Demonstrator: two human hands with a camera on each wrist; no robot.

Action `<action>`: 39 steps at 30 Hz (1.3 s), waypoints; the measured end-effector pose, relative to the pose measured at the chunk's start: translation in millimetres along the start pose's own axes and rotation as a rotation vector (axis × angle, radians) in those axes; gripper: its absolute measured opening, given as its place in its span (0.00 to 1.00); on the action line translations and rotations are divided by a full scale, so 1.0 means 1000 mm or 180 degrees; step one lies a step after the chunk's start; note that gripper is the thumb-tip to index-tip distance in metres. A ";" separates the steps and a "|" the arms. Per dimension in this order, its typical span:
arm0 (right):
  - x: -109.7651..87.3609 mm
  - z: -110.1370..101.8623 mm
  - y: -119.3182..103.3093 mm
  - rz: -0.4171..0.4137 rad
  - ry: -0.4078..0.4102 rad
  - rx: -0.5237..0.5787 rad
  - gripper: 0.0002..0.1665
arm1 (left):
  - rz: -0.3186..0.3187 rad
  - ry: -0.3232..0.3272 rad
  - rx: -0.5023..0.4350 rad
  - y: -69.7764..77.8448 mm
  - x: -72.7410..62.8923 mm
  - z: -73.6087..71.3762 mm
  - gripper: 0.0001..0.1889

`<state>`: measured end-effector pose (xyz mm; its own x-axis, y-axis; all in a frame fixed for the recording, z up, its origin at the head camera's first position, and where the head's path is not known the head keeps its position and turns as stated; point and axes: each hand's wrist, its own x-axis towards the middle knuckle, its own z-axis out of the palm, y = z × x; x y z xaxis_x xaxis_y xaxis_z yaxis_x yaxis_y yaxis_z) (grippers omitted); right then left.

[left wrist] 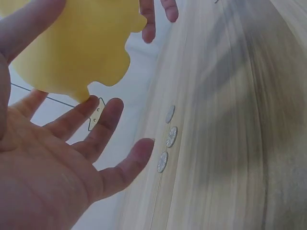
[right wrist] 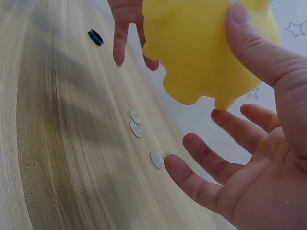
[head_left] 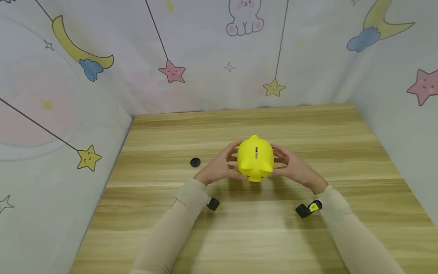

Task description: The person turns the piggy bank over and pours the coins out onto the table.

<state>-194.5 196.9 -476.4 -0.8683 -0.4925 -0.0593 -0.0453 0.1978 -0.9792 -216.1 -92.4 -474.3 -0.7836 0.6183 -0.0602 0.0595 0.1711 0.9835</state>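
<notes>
A yellow piggy bank (head_left: 255, 158) is held up over the wooden table between both hands, its slotted back facing the head camera and its snout toward the person. My left hand (head_left: 224, 165) grips its left side, thumb near the snout and fingers around the flank. On the opposite side my right hand (head_left: 291, 165) grips it the same way. Both wrist views show its feet off the tabletop. Below it, three silver coins (left wrist: 171, 136) lie flat on the wood; the head view has them hidden behind the bank.
A round black plug (head_left: 195, 162) lies on the table left of the left hand. Black wrist cameras (head_left: 213, 204) hang by both cuffs. The wooden table (head_left: 164, 140) is bordered at the back and sides by pale fabric walls (head_left: 212, 91) printed with stars and moons.
</notes>
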 end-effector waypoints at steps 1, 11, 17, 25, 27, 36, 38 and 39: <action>-0.001 0.000 0.000 -0.0036 0.0012 -0.0003 0.58 | 0.0039 -0.0001 0.0011 0.000 0.000 0.001 0.55; -0.003 -0.001 -0.005 -0.0212 0.0060 -0.0041 0.55 | 0.0207 0.0000 0.0041 0.001 0.004 0.002 0.57; -0.005 -0.001 -0.001 -0.0252 0.0051 0.0014 0.55 | 0.0158 -0.0023 0.0084 0.004 0.002 0.003 0.55; -0.002 0.002 0.000 0.0103 0.0009 -0.0038 0.33 | -0.0677 -0.0041 0.0279 0.010 0.005 0.009 0.38; 0.001 0.005 -0.002 0.0357 0.0027 -0.0054 0.39 | -0.0871 0.0001 0.0344 0.014 0.008 0.012 0.41; 0.012 0.020 -0.009 0.1292 -0.0018 0.0233 0.58 | -0.1645 0.0299 0.0530 0.021 0.007 0.020 0.55; 0.012 0.019 -0.009 0.1290 -0.0028 0.0235 0.58 | -0.1622 0.0285 0.0507 0.020 0.006 0.020 0.55; 0.012 0.018 -0.009 0.1277 -0.0039 0.0232 0.58 | -0.1597 0.0275 0.0490 0.019 0.006 0.019 0.54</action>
<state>-195.4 173.8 -472.3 -0.8040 -0.3984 -0.4413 0.3314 0.3160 -0.8890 -207.9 -70.4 -459.3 -0.7868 0.3672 -0.4960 -0.2507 0.5442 0.8006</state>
